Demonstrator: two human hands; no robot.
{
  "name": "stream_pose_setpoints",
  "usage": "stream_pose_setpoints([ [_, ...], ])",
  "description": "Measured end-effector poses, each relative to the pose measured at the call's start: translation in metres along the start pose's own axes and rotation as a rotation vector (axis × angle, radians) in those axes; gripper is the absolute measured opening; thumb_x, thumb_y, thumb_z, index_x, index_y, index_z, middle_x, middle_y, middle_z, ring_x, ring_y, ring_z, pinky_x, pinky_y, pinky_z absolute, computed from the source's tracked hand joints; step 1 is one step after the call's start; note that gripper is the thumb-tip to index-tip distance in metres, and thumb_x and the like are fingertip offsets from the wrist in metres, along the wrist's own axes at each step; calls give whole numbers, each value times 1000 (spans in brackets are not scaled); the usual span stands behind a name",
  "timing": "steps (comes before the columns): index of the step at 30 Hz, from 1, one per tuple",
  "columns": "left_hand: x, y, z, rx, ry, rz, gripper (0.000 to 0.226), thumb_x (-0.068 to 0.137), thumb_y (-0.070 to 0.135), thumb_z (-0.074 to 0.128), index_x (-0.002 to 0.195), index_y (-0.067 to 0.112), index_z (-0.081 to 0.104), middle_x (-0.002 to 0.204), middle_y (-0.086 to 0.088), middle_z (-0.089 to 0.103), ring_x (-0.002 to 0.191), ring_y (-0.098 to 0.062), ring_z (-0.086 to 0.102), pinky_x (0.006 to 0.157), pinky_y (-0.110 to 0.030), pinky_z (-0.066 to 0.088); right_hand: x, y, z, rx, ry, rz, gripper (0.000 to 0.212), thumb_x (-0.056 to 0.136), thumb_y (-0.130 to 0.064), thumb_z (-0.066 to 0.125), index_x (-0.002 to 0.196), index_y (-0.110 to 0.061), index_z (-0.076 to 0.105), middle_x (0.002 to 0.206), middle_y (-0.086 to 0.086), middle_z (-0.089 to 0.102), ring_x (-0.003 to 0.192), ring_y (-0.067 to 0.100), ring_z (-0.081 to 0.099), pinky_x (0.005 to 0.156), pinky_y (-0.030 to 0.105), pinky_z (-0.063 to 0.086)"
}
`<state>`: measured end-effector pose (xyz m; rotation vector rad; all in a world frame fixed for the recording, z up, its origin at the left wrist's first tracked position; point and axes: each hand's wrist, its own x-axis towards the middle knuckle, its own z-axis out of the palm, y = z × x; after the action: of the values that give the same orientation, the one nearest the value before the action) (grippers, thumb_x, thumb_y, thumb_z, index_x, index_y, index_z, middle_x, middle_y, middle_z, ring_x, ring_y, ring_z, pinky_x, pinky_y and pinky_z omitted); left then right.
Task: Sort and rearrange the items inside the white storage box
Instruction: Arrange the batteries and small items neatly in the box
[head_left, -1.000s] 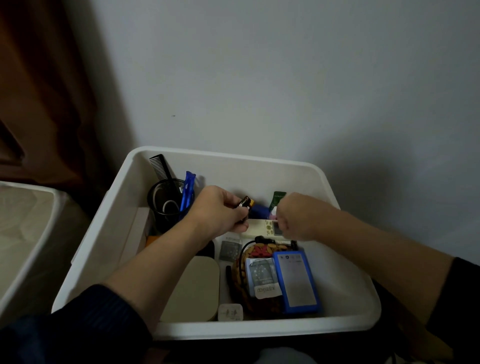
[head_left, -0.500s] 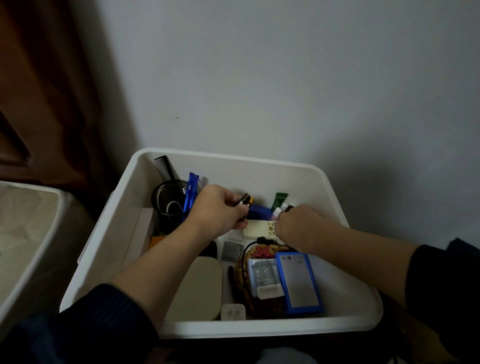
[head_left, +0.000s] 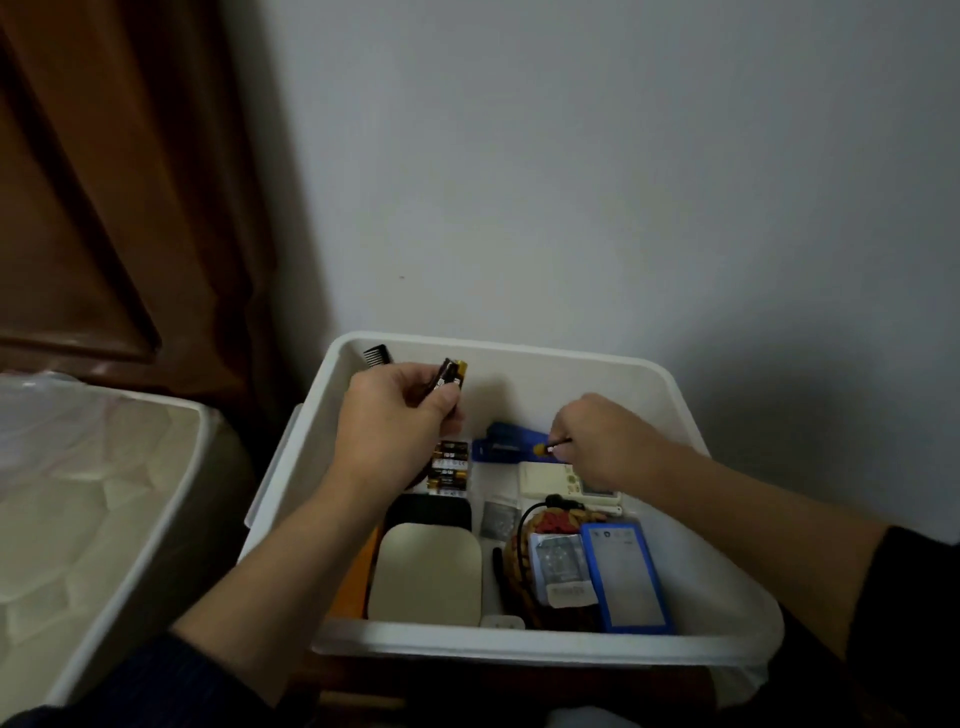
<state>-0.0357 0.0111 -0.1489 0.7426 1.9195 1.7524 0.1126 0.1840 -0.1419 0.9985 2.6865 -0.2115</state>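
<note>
The white storage box (head_left: 550, 647) stands against the wall. My left hand (head_left: 395, 415) is raised over its back left part and grips black-and-gold batteries (head_left: 451, 375). Several more batteries (head_left: 450, 465) lie just below that hand. My right hand (head_left: 597, 436) reaches into the back middle and pinches a small thin item (head_left: 555, 446) over a blue packet (head_left: 506, 444). A white remote (head_left: 550, 479) lies under that hand. Nearer me are a beige lid (head_left: 427, 574), a woven basket (head_left: 519, 561) and a blue-framed case (head_left: 626, 577).
A black comb (head_left: 378, 356) sticks up in the box's back left corner. A quilted mattress (head_left: 78, 499) lies to the left of the box. A brown curtain (head_left: 114, 182) hangs at the back left, and a plain wall is behind the box.
My left hand rose toward the back left with the batteries, uncovering the batteries below. My right hand shifted onto the small item by the blue packet. The view moved left.
</note>
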Motion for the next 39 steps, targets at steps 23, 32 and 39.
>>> stream_pose_setpoints([
  [23, -14, -23, -8, 395, -57, 41, 19, 101, 13, 68, 116, 15, 78, 94, 1, 76, 89, -13, 72, 88, -38, 63, 57, -75, 78, 478, -89, 491, 15, 91, -16, 75, 97, -3, 71, 68, 10, 77, 71, 22, 77, 79, 39, 65],
  [32, -13, -27, -6, 415, -75, 2, 15, 100, 12, 68, 110, 13, 79, 87, 1, 75, 83, -13, 72, 83, -37, 63, 53, -71, 75, 441, -131, 448, 18, 92, -15, 76, 108, -8, 74, 92, 13, 79, 86, 26, 78, 84, 41, 64],
  [39, -11, -28, -6, 278, -3, -3, 14, 99, 13, 70, 107, 17, 80, 86, 3, 78, 83, -15, 76, 84, -42, 65, 21, -61, 32, 1235, 98, 177, 11, 98, -32, 70, 102, -25, 77, 95, -5, 80, 54, 8, 63, 45, 23, 43],
])
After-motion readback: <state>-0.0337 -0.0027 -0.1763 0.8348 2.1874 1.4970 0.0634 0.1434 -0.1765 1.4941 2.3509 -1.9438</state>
